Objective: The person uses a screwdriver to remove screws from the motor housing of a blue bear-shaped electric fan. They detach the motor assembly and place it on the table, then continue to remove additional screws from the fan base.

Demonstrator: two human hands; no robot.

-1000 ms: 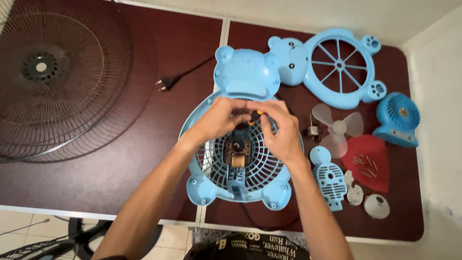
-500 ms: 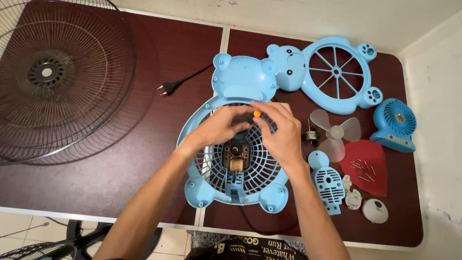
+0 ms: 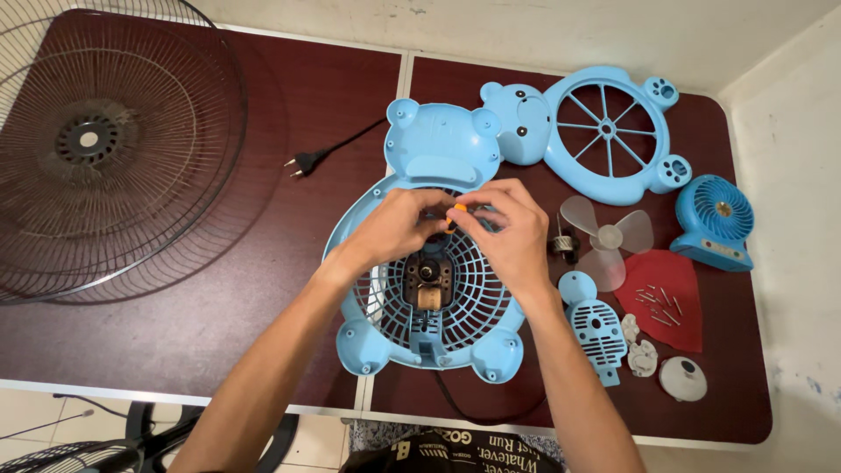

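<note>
Facing up, blue bear-shaped fan housing (image 3: pixel 378 337) (opened)

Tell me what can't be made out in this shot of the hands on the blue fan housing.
- Head view: the small orange-tipped part is mostly covered by the left hand and right hand; its kind is unclear.
- The wire fan guard is cut off by the left edge.
- The screws on the red cloth are too small to count.
</note>
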